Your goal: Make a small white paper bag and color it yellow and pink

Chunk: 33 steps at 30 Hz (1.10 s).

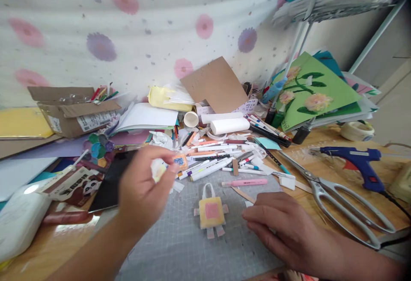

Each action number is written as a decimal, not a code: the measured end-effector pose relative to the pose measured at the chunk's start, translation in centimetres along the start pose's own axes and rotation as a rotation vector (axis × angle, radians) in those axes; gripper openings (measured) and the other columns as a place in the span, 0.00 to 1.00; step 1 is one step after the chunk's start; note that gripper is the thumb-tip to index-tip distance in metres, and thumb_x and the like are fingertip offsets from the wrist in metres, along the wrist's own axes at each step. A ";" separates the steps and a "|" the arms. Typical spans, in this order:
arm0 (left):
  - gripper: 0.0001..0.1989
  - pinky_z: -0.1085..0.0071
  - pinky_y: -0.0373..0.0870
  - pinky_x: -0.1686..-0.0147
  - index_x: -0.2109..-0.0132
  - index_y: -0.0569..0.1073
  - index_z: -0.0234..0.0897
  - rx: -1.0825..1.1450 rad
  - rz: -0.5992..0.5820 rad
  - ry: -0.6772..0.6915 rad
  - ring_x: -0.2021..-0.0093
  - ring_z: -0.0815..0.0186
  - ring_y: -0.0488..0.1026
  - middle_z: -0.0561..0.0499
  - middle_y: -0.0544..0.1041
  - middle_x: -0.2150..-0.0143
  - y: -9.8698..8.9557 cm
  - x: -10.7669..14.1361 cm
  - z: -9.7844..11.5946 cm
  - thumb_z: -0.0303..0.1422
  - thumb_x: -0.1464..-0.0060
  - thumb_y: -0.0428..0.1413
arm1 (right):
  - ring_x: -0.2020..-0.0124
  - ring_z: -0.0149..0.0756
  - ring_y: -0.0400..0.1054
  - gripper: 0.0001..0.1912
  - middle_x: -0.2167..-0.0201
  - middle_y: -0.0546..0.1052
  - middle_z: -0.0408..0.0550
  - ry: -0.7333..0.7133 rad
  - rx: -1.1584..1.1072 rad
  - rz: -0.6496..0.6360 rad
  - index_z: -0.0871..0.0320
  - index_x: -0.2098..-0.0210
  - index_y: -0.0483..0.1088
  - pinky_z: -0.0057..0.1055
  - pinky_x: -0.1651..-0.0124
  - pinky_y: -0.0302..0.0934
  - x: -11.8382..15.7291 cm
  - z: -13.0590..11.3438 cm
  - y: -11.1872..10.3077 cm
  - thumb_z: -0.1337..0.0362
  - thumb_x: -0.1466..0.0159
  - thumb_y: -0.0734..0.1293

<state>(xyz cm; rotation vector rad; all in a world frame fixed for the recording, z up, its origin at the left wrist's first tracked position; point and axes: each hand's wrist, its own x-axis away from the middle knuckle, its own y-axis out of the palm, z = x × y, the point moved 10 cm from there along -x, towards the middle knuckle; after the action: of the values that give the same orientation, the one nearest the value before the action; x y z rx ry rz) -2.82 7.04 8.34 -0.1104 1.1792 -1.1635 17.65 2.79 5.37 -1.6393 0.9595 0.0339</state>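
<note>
Between the thumb and forefinger of my left hand is a small orange piece with a blue patch, raised above the left side of the grey mat. My right hand rests low at the mat's right side, fingers loosely curled; what they hold, if anything, is hidden. Between both hands lies a small yellow square figure with a pink centre, a white loop on top and pale tabs at its sides and bottom. A pink pen lies just above it.
Many markers are heaped behind the mat. Large scissors and a blue glue gun lie at the right. A cardboard box and a black sheet are at the left.
</note>
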 end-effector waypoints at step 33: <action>0.05 0.63 0.61 0.61 0.67 0.73 0.39 -0.298 -0.682 -0.001 0.61 0.59 0.69 0.51 0.74 0.66 9.4 0.6 -3.9 0.32 0.46 0.54 | 0.61 0.41 0.68 0.11 0.64 0.75 0.51 0.303 0.127 -0.223 0.55 0.55 0.74 0.37 0.59 0.63 -0.6 8.2 3.8 0.64 0.33 0.61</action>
<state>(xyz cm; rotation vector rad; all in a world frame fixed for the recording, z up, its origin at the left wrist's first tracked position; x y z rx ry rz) 0.26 12.83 0.47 -0.7882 1.3531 -1.5585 18.78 9.97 -0.06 -1.6515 0.9770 -0.4298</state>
